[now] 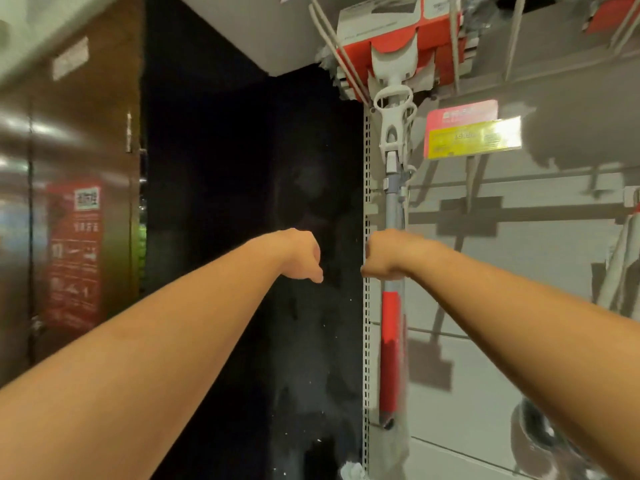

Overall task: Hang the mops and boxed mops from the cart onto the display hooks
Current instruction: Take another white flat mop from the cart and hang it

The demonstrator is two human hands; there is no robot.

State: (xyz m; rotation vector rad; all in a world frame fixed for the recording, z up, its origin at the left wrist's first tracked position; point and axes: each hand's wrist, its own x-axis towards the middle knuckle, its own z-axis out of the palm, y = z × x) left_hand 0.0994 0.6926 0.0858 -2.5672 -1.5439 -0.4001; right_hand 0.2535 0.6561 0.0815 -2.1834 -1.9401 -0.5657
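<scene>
A mop [393,216] with a grey pole, a red grip sleeve lower down and a white head fitting hangs upside down against the grey display wall, its red-and-white packaged head [398,39] up at the long display hooks [341,53]. My right hand [384,258] grips the pole at mid-height, fingers curled round it. My left hand [303,256] hovers to the left of the pole, apart from it, fingers curled downward and holding nothing. The cart is out of view.
A slotted upright [367,306] runs down just left of the mop. A pink and yellow price tag [471,135] hangs on the right. More mop handles [620,261] lean at the far right. A black panel [225,237] and a brown metal door [76,202] stand to the left.
</scene>
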